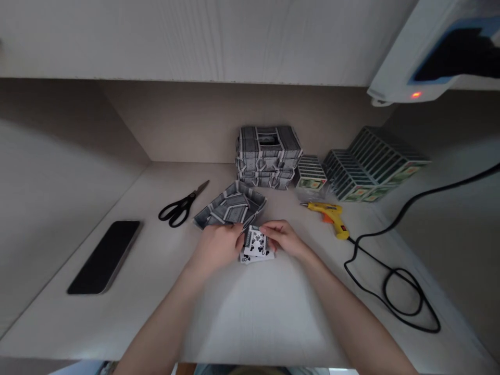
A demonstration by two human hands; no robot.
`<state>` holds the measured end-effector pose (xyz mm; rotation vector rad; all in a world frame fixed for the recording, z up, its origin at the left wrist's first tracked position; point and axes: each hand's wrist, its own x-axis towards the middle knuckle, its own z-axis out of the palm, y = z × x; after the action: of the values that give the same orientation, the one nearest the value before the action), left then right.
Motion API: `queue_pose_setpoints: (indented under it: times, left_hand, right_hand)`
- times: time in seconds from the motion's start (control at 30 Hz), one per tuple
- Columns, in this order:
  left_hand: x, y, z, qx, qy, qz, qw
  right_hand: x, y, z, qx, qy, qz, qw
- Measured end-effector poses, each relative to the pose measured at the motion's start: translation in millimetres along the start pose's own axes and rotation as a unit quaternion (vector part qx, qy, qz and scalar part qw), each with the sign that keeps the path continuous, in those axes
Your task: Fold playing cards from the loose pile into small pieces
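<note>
My left hand point(222, 242) and my right hand point(284, 237) meet over a few playing cards in the middle of the desk. A club-suited playing card point(257, 241) is pinched at its edges between them, face up. Under it lies another playing card point(253, 259), marked with an 8, flat or nearly so. Just behind my left hand stands a shallow tray made of grey patterned cards point(203, 216), with folded card pieces point(233, 207) inside. My fingertips are partly hidden behind the cards.
Black scissors point(180, 207) and a phone point(104, 258) lie left. A yellow glue gun point(330, 216) with a looped black cable point(390, 268) lies right. Boxes built from cards point(267, 151) stand at the back, beside stacked green card packs point(363, 166). A power strip point(417, 57) hangs upper right.
</note>
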<state>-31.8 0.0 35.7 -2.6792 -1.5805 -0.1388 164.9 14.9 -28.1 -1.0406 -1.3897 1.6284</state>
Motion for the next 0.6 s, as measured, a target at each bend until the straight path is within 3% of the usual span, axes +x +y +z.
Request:
queue_pose_setpoints:
  times: [0.1,0.2,0.3,0.37,0.43,0.5,0.53,0.6]
  left_hand:
    - [-0.1,7.1,-0.7,0.022,-0.005,-0.065,0.998]
    - [3.7,1.7,4.0,0.023,0.018,-0.125,0.992]
    - [8.8,-8.6,12.1,0.016,0.071,-0.171,0.982]
    - [10.8,-13.1,17.0,0.003,0.139,-0.188,0.972]
    - [10.4,-13.0,20.5,-0.008,0.244,-0.155,0.957]
    - [8.1,-7.0,23.6,-0.029,0.337,-0.081,0.938]
    - [6.6,-1.9,25.5,-0.048,0.361,-0.040,0.930]
    - [4.3,10.9,30.0,-0.099,0.335,-0.009,0.937]
  right_hand:
    - [-0.7,-0.3,1.3,-0.023,-0.003,-0.002,1.000]
    - [-1.3,-1.2,4.1,-0.032,0.019,-0.002,0.999]
    - [-1.3,-2.5,5.8,-0.027,0.047,-0.012,0.998]
    - [-0.7,-3.4,5.4,-0.015,0.071,-0.022,0.997]
    - [0.7,-3.9,3.6,-0.004,0.106,-0.037,0.994]
    - [2.8,-3.3,1.3,-0.006,0.150,-0.058,0.987]
    - [4.1,-2.6,0.1,-0.010,0.173,-0.069,0.983]
    - [6.8,-0.5,-2.3,-0.011,0.217,-0.084,0.972]
